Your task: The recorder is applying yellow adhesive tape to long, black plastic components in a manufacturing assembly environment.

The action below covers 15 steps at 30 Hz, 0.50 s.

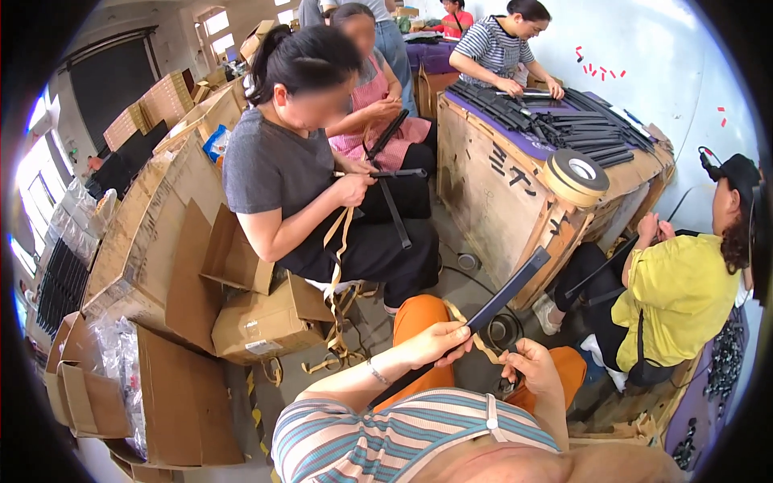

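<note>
My left hand is closed around a long, flat, dark strip, which slants up to the right over my orange-clad knees. Its lower part passes under my left forearm. A narrow tan ribbon, like tape backing, runs beside the dark strip and curls between my hands. At the ribbon's lower end, my right hand pinches it between thumb and fingers. Whether the ribbon is still stuck to the dark strip under my left fingers is hidden.
Ahead to the right stands a wooden crate bearing black strips and tape rolls. Co-workers sit close at left and right; another stands behind the crate. Cardboard boxes fill the left. Cables and loose tan ribbons lie on the floor.
</note>
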Motion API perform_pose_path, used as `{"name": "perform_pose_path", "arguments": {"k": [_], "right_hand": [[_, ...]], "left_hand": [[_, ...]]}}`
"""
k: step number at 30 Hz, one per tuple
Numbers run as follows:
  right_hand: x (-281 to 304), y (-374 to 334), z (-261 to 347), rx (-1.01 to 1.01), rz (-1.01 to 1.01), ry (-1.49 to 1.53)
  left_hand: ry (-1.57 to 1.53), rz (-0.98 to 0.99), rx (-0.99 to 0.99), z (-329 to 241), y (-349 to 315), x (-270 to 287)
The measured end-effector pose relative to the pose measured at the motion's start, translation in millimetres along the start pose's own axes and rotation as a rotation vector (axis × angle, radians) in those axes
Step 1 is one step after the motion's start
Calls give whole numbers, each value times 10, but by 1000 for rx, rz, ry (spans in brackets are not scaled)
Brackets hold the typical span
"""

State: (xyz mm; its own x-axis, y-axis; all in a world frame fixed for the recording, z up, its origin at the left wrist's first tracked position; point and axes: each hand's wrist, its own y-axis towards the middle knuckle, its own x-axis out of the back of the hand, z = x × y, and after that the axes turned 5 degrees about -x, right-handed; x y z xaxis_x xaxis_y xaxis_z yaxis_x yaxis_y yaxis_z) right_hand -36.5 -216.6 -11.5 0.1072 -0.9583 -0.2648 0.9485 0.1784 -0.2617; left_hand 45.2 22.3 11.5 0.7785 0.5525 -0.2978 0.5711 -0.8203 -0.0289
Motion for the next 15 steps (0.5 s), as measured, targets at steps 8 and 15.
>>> {"name": "perform_pose_path", "arguments": {"k": [8,15], "right_hand": [[-114,-15,-218,52,54,56],[-134,236,121,126,-127,-242]], "left_hand": [[-31,-46,5,183,-98,128],[-80,-220,68,78,-146,178]]}}
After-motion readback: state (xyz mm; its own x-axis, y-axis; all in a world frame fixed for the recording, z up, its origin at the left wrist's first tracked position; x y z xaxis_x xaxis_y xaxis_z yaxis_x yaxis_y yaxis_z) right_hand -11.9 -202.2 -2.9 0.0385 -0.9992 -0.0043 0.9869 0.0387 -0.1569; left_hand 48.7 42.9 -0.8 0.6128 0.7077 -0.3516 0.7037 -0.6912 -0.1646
